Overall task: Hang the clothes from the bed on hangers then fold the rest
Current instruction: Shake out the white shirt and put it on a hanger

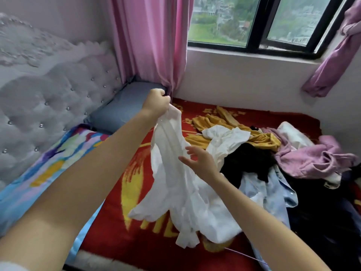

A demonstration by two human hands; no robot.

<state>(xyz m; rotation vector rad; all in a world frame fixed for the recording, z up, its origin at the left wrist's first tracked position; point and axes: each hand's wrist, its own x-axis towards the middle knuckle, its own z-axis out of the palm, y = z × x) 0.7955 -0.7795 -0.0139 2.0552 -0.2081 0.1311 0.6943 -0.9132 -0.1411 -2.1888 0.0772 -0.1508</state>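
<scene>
Head view: found white garment [175, 182] pinched at its top by clenched fingers of the left hand [156, 103] and hung above the bed [136, 241], likely to open it out for a hanger, with right hand [201, 161] released, fingers spread just beside the cloth, pile [254, 153] near.

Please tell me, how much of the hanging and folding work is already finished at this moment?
Done: nothing visible; no hanger or folded piece shows. In hand: the left hand holds up the white garment by its top, the right hand open beside it. Left: the heap of yellow, black, pink and light blue clothes.
</scene>
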